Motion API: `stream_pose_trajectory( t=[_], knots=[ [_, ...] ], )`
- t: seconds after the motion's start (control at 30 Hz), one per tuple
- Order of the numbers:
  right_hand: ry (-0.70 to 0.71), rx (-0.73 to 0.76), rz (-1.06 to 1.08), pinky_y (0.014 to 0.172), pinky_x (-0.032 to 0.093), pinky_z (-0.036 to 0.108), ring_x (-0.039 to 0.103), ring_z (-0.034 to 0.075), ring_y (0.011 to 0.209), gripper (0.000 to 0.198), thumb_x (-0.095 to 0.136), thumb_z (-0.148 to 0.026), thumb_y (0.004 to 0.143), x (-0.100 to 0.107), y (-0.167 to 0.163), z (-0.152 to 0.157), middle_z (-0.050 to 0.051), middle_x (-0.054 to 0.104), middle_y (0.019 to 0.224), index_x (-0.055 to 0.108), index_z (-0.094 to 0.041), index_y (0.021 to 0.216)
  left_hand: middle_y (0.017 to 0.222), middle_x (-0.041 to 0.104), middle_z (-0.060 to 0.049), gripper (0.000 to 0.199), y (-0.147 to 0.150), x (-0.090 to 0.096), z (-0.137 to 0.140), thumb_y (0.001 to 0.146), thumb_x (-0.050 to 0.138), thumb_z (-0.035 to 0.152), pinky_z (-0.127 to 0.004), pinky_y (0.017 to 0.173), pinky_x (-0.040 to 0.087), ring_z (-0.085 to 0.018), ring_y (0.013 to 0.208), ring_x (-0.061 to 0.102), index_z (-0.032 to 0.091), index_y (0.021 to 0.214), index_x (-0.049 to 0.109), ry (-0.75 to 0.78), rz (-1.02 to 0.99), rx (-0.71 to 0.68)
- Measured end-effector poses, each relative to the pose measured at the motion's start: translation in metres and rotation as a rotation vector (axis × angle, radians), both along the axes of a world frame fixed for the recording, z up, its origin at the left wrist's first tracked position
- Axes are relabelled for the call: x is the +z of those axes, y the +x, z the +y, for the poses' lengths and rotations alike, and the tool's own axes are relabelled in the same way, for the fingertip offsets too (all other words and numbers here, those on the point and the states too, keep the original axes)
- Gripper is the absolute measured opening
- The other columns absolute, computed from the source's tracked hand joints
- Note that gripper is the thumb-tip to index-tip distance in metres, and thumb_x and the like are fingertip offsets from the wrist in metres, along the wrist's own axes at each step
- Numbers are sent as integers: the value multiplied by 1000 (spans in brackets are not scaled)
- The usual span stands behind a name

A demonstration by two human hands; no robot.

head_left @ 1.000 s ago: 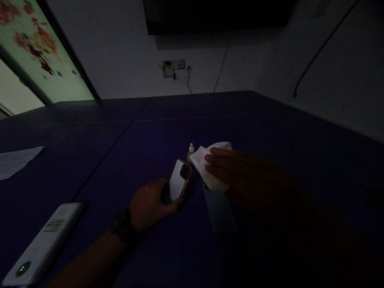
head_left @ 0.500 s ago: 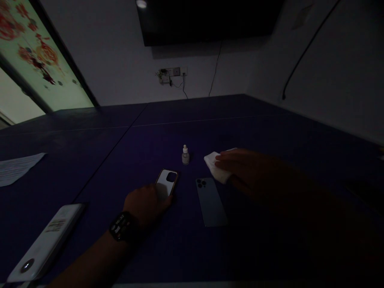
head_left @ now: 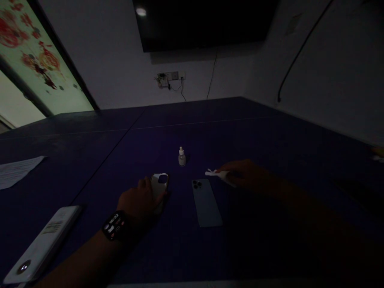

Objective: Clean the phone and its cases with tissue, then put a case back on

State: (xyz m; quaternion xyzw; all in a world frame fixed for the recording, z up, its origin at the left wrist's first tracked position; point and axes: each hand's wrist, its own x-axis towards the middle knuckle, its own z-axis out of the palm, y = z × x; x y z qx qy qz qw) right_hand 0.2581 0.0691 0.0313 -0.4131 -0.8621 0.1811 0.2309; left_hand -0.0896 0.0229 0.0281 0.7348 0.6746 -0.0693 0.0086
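My left hand (head_left: 139, 202), with a smartwatch (head_left: 114, 226) on the wrist, grips a phone case (head_left: 157, 185) by its sides, its camera cutout at the far end. Crumpled in the fingers of my right hand (head_left: 244, 175) is a white cloth or tissue (head_left: 221, 174), just above the table. Between the two hands a blue-grey phone (head_left: 207, 203) lies with its back and camera lenses up. Beyond the case stands a small dropper bottle (head_left: 181, 157) with a white top. The dim light hides much of my right forearm.
A white power-bank-like device (head_left: 43, 244) lies at the near left of the dark blue table (head_left: 168, 248). Farther left is a printed sheet (head_left: 18, 172). A television (head_left: 204, 24) hangs on the wall above sockets and cables (head_left: 175, 76). A dark flat object (head_left: 357, 194) lies at right.
My right hand has drawn the cloth together and lowered slightly; the cloth was spread flatter before. My left hand has shifted a little left with the case, which has turned slightly. The view has moved slightly.
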Motion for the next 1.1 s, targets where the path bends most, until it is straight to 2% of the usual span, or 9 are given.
stream_pose_trajectory(
  t=[0.13,0.3,0.37,0.47,0.57,0.7,0.87,1.0,1.1],
  knots=[
    [-82,-241,260,56,49,30,66,22,65,35,58,-48,88,-21,3,16,6,74,78,78,-20,94,145,54,-27,83,17,3,-11,94,47,65,-52,96,54,-41,125,60,8,152,38,55,-49,-208],
    [-25,-385,377,53,46,28,62,20,64,40,48,-52,93,-51,-5,27,4,68,72,70,-20,88,154,41,-33,142,49,-23,-9,57,79,79,-58,112,44,-46,139,45,1,158,17,-7,-309,-572],
    [4,-421,399,53,45,27,61,19,63,35,49,-50,93,-61,-6,25,3,66,70,67,-20,87,156,36,-34,145,63,-38,-13,53,86,73,-59,109,46,-47,141,41,1,158,16,92,-378,-646],
    [47,-422,408,52,43,26,59,18,58,29,52,-44,93,-69,-8,17,1,64,66,66,-21,85,142,56,-22,91,81,-57,-30,80,80,46,-49,101,52,-35,130,54,10,151,35,325,-462,-871],
    [86,-358,405,58,47,27,61,18,61,21,55,-40,92,-71,-10,9,1,67,71,67,-22,88,98,72,-5,28,91,-67,-47,95,60,17,-33,76,53,-18,87,64,17,123,59,543,-463,-1074],
    [116,-231,394,79,53,33,69,21,86,14,59,-31,89,-71,-18,4,6,75,94,68,-24,97,79,69,-1,6,86,-75,-50,94,62,24,-31,64,48,-17,72,62,18,94,62,465,-466,-1021],
    [80,-105,366,94,53,38,70,24,105,7,63,-28,87,-73,-26,2,10,75,111,68,-23,89,63,64,1,27,73,-80,-41,86,71,36,-28,50,37,-16,54,56,20,72,56,315,-375,-927],
    [14,-128,342,88,55,35,72,23,102,15,60,-28,90,-71,-24,1,9,75,114,70,-22,98,62,62,-1,31,71,-76,-36,82,75,46,-28,49,36,-19,56,57,20,73,60,238,-255,-828],
    [-40,-210,323,66,53,28,70,19,77,21,56,-33,94,-69,-19,2,4,76,90,72,-21,101,64,63,-1,29,70,-71,-33,83,74,46,-29,51,39,-20,58,59,21,76,62,170,-231,-787]
  ],
)
